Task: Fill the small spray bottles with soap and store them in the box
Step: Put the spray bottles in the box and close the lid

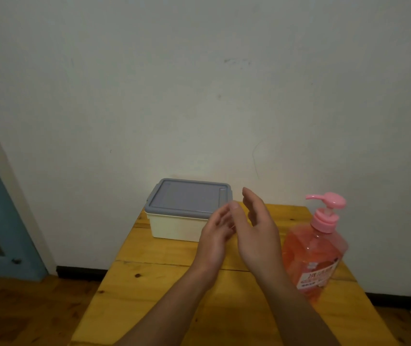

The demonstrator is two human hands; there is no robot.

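At eleven o'clock from the empty, slack-fingered left hand [215, 237] and right hand [258, 228], the closed storage box [174, 228] is set, left nearer.

box [174, 227]: cream-white body, grey lid [188, 197]
soap bottle [315, 255]: clear, pink liquid, pink pump, white-and-pink label
bench [164, 283]: yellow-orange knotty wood

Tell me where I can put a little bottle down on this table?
The table is bare in front of the box, left of the left hand. The near right corner, in front of the soap bottle, is free too. It is crowded between the box and the soap bottle, where the right hand hovers.
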